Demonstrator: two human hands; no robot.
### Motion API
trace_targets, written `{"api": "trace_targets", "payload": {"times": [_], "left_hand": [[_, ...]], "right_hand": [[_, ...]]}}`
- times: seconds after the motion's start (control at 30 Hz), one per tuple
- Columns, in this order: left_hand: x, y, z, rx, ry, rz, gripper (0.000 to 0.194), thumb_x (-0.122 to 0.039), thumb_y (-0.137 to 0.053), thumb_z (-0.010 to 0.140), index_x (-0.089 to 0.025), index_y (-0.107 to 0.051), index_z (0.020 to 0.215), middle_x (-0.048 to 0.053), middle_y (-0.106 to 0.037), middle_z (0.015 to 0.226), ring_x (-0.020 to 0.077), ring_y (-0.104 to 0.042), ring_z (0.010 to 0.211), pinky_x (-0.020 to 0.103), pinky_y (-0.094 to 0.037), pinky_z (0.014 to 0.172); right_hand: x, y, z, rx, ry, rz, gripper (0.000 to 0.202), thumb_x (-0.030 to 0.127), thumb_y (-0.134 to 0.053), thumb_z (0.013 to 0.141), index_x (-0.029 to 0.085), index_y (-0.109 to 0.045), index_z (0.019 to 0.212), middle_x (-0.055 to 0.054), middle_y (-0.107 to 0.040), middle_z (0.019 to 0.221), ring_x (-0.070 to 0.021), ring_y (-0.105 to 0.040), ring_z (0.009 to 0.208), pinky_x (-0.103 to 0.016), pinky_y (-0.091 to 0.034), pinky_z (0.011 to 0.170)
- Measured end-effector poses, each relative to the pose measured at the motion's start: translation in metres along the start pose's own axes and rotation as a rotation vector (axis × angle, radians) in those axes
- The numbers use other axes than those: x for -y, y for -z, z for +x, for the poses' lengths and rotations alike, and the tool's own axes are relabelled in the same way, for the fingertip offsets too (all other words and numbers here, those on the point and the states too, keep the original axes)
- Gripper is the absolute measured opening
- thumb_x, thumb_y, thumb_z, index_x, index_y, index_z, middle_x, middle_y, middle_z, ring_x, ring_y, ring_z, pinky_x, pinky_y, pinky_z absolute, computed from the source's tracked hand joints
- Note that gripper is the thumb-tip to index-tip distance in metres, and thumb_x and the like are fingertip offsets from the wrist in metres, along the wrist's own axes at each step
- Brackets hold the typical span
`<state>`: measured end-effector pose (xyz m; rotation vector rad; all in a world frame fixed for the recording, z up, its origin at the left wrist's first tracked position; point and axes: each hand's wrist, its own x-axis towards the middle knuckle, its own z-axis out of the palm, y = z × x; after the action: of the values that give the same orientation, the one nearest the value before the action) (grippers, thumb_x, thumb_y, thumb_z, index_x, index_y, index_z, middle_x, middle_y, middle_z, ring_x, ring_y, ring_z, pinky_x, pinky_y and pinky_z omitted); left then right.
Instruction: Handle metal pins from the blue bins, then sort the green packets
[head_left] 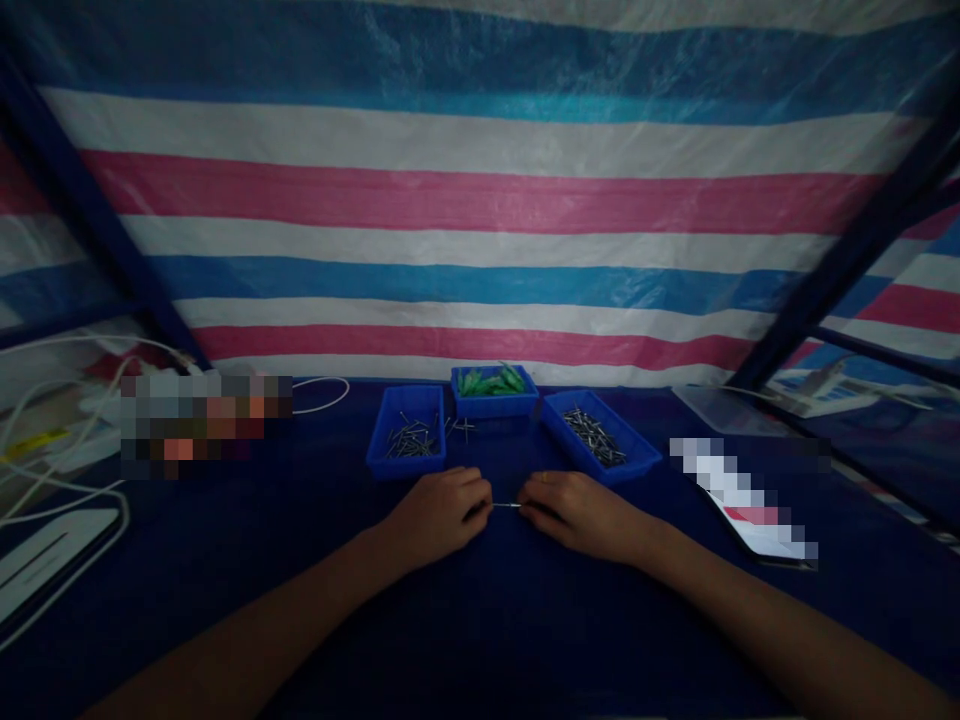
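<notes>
My left hand (450, 508) and my right hand (576, 512) face each other low over the dark blue table, fingers closed in pinches. A thin, shiny metal pin (507, 505) spans the gap, one end at each hand's fingertips; its exact kind is too small to tell. Behind my left hand stands a blue bin (406, 466) of thin, screw-like metal pins. Another blue bin (634, 462), behind my right hand, holds short metal pieces. In the back middle, green plastic pieces (491, 382) fill a smaller blue bin (495, 405). Several loose pins (465, 427) lie between the bins.
A lit phone (750, 515), partly blurred out, lies on the right. White cables (97, 480) and a white flat device (56, 560) are at the left. Blue metal posts (112, 220) and a striped plastic sheet (480, 205) enclose the table.
</notes>
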<state>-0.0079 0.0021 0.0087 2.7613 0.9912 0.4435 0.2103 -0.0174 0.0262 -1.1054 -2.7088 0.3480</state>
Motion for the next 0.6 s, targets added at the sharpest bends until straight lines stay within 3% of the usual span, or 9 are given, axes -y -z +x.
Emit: {"api": "trace_targets", "payload": {"times": [0.6], "left_hand": [[0.0028,0.0024,0.003,-0.032,-0.032,-0.059,0.008,-0.014,-0.05,0.082,-0.017,-0.055,0.076,-0.002,-0.053,0.074,0.0115,-0.052,0.073,0.021,-0.038,0.066]], "right_hand": [[-0.0013,-0.0003,-0.0011,0.002,0.014,0.009,0.017,0.019,-0.042,0.089,0.015,-0.058,0.091,-0.005,-0.059,0.083,-0.0142,-0.057,0.074,-0.026,-0.044,0.07]]}}
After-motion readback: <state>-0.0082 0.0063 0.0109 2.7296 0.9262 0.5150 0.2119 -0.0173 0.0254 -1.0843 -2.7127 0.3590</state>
